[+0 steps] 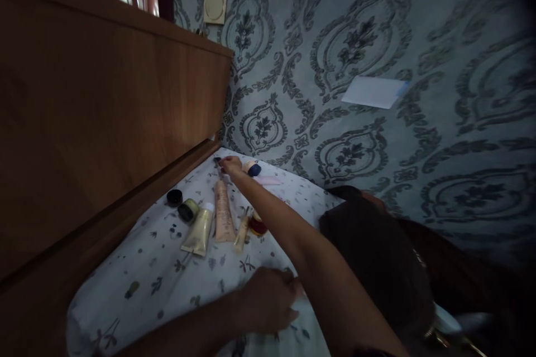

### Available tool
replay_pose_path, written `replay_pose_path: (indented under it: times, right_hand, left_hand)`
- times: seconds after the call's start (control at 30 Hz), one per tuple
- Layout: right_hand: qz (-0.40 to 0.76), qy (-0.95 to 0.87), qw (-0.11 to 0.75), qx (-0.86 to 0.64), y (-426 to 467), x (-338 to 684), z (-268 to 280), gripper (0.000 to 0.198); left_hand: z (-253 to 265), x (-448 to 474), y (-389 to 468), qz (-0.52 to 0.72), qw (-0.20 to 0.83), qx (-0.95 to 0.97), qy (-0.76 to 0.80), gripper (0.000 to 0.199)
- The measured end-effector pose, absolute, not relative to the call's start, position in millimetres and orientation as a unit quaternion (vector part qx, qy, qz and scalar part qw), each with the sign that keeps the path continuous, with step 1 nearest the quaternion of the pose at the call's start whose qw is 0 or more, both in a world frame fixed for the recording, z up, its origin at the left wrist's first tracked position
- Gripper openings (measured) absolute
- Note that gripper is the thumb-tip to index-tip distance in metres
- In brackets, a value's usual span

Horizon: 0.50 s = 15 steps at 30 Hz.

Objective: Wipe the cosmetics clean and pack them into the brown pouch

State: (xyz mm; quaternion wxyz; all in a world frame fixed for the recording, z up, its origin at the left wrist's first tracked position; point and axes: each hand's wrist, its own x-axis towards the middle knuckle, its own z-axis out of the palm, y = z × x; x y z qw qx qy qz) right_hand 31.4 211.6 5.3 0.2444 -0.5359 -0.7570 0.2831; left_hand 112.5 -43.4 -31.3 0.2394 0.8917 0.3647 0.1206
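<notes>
My right hand (231, 165) reaches to the far end of the white patterned cloth (154, 268), its fingers pinched on a small dark object (216, 160) of unclear kind. Close beside it lies a jar with a dark blue lid (254, 169). Nearer me are a beige-pink squeeze tube (224, 213), a gold tube with a white cap (200, 231) and a slim pale tube (242, 232). My right forearm partly covers an amber jar (257, 226). My left hand (268, 299) hovers low over the near cloth, fingers loosely bent and apart, with nothing visible in them.
A black round lid or jar (174, 197) and a green-and-black jar (188, 210) lie at the left. A pale pink item (268, 180) is behind my forearm. A wooden panel (125, 83) borders the left; patterned wallpaper (293, 89) rises behind. Dark fabric (372, 245) lies right.
</notes>
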Motion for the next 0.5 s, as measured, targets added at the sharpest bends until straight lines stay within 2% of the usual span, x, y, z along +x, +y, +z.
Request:
replay_pose_path:
  times: [0.1, 0.2, 0.3, 0.43, 0.5]
  right_hand:
    - [0.411, -0.672, 0.349, -0.507, 197, 50, 19, 0.020]
    - [0.499, -0.599, 0.440, -0.445, 168, 79, 35, 0.010]
    - [0.546, -0.550, 0.501, -0.385, 124, 117, 46, 0.020]
    - [0.628, -0.470, 0.553, -0.281, 54, 167, 49, 0.040]
    - [0.628, -0.459, 0.571, -0.262, 19, 189, 44, 0.048]
  left_hand:
    - [-26, 108, -45, 0.151, 0.273, 0.873, 0.375, 0.032]
    - [-33, 107, -41, 0.247, 0.324, 0.825, 0.392, 0.039]
    - [-45, 107, -31, 0.345, 0.382, 0.759, 0.399, 0.043]
    - [-55, 104, -18, 0.417, 0.434, 0.664, 0.444, 0.046]
    - [-56, 103, -17, 0.463, 0.457, 0.626, 0.430, 0.047]
